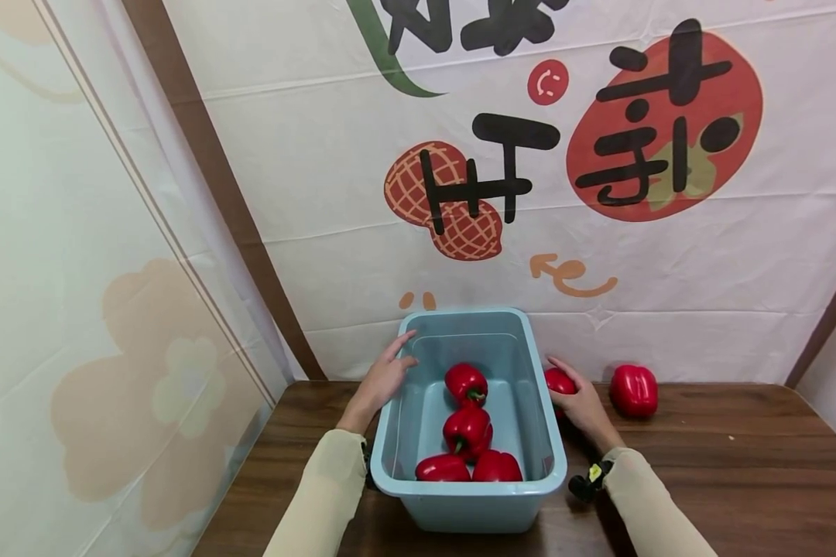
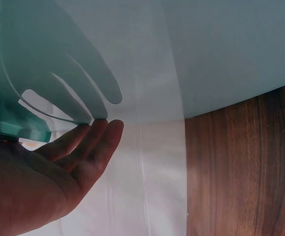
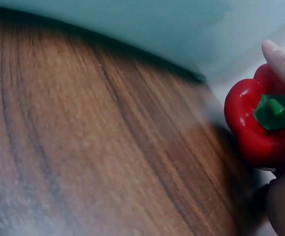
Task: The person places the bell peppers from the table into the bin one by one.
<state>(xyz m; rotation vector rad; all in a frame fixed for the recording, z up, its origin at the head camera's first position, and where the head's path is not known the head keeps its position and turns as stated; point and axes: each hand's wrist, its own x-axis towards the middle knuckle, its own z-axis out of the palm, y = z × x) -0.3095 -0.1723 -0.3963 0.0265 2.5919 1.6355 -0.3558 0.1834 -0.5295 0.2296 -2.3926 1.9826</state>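
A light blue plastic tub [image 1: 468, 489] stands on the wooden table with several red bell peppers [image 1: 468, 427] on its floor. My left hand [image 1: 382, 381] is at the tub's left side, thumb and index finger extended over the rim. In the left wrist view, other fingers [image 2: 100, 147] rest nearly straight against the outer wall. To the right of the tub, my right hand [image 1: 587, 410] grips a red bell pepper [image 1: 560, 381]. Its green stem [image 3: 271, 112] faces the right wrist camera, and the thumb and fingers lie around its sides.
Another red bell pepper [image 1: 634, 391] lies farther right on the table [image 1: 724, 456], near the back edge. Close behind the tub hangs a white printed cloth [image 1: 348, 309], and a pale curtain [image 1: 111, 232] runs along the left.
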